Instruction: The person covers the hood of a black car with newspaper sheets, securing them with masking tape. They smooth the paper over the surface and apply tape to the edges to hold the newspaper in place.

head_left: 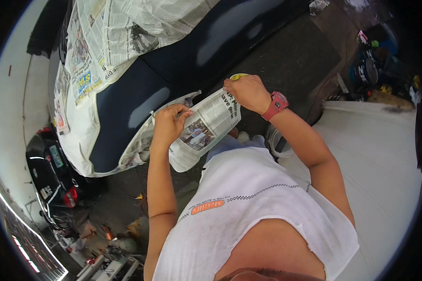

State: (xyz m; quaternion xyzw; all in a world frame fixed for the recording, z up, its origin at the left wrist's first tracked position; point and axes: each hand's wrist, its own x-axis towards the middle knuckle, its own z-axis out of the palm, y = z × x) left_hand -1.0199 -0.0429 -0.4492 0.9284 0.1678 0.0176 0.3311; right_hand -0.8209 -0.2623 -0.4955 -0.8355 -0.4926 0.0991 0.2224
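Between my two hands hangs a newspaper sheet (202, 129) with a printed photo on it. My left hand (170, 122) is closed in a pinch at the sheet's upper left, beside the dark car panel (126, 112). My right hand (249, 93) is closed at the sheet's upper right corner. Under its fingers shows part of a round yellow-and-white thing, which looks like a tape roll (239, 76). More newspaper (138, 149) lines the panel's lower edge next to my left wrist. My right wrist wears a red watch (277, 104).
Newspaper masking (122, 33) covers the car above the dark panel. Behind it at left stands a black car (51, 173). A white bucket (280, 143) is near my legs. A large white panel (361, 159) lies at right, with cans and clutter (365, 70) beyond.
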